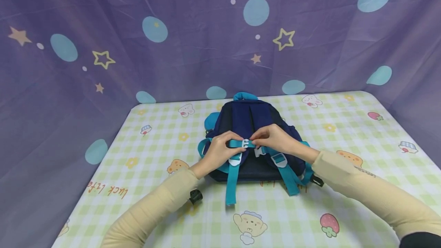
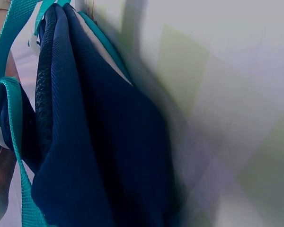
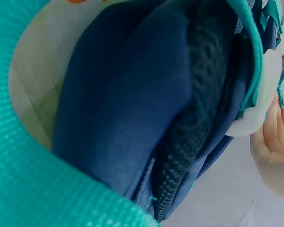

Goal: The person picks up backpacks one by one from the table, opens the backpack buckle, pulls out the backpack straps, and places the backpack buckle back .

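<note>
A navy backpack (image 1: 246,125) lies on the table with its shoulder straps facing up. My left hand (image 1: 219,150) pinches the white plastic buckle (image 1: 245,143) on a teal chest strap, with fingertips above and thumb below. From the other side, my right hand (image 1: 275,141) pinches the teal webbing (image 1: 252,144) close beside that buckle. Just under the right fingertips hangs another white buckle piece (image 1: 260,151). White strap adjusters (image 1: 235,160) sit on both shoulder straps. The left wrist view is mostly filled by the backpack's side (image 2: 109,142).
A checked tablecloth (image 1: 155,202) with cartoon prints covers the table. Behind it hangs a purple curtain (image 1: 193,56) with stars. Loose teal strap ends (image 1: 232,186) trail toward the front. A small black object (image 1: 195,196) is by the left sleeve, and a black clip (image 1: 317,181) lies at the right.
</note>
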A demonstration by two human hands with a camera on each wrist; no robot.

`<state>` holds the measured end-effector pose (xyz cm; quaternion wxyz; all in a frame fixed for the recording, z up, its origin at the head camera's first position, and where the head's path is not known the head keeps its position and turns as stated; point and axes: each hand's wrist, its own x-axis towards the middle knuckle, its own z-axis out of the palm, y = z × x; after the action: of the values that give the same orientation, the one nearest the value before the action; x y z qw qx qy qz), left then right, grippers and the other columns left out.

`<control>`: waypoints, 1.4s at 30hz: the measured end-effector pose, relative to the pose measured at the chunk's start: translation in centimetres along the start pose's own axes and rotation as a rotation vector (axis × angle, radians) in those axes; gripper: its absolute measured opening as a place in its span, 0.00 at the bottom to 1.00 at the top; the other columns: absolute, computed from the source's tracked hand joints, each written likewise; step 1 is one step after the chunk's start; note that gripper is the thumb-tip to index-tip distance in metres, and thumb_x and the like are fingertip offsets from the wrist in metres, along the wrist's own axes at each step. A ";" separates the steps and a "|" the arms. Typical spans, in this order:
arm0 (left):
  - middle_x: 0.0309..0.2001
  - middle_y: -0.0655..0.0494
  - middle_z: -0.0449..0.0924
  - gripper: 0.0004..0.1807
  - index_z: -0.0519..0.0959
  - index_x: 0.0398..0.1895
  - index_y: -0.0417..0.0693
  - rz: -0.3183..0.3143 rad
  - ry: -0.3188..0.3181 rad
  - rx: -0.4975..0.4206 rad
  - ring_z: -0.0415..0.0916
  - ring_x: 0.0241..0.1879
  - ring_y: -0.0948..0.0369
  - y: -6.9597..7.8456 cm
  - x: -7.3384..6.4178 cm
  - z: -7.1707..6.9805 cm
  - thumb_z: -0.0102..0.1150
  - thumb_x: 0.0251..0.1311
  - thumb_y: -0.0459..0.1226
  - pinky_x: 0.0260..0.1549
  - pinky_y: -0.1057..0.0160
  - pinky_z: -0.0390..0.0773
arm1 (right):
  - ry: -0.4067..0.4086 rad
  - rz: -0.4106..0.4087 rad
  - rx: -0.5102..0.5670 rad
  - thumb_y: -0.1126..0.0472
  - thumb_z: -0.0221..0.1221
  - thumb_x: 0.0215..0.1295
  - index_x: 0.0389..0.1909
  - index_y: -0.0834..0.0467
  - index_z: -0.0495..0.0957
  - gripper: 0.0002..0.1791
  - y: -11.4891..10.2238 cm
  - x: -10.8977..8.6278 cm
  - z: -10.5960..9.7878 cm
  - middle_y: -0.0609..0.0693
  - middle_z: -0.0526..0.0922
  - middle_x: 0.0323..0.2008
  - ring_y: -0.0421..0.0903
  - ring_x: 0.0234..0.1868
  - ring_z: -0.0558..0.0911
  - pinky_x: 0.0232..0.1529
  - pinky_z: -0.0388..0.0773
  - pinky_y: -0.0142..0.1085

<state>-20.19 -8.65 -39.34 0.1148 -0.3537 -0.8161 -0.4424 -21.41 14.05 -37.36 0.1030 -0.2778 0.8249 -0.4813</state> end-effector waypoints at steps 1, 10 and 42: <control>0.39 0.46 0.82 0.13 0.82 0.38 0.36 -0.001 0.000 0.001 0.82 0.40 0.52 0.0 0.0 0.0 0.73 0.49 0.28 0.41 0.67 0.81 | -0.001 0.000 0.004 0.70 0.60 0.67 0.44 0.72 0.82 0.10 0.0 0.0 0.0 0.59 0.86 0.37 0.53 0.34 0.85 0.37 0.83 0.42; 0.39 0.46 0.82 0.12 0.82 0.38 0.37 0.003 0.007 -0.007 0.82 0.40 0.53 0.0 0.0 0.0 0.73 0.50 0.29 0.41 0.67 0.81 | 0.001 -0.014 0.036 0.70 0.59 0.67 0.43 0.71 0.82 0.09 0.0 0.2 0.2 0.58 0.85 0.37 0.51 0.34 0.85 0.37 0.83 0.41; 0.39 0.45 0.82 0.12 0.83 0.37 0.34 0.037 0.013 -0.015 0.82 0.39 0.52 0.2 0.0 0.1 0.73 0.49 0.27 0.41 0.68 0.81 | 0.041 0.087 0.042 0.66 0.56 0.70 0.42 0.72 0.83 0.11 -0.9 0.3 0.8 0.55 0.86 0.30 0.54 0.34 0.84 0.38 0.83 0.43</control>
<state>-20.05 -8.52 -39.30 0.1256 -0.3668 -0.8053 -0.4486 -20.92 12.92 -36.97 0.1129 -0.2296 0.8279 -0.4991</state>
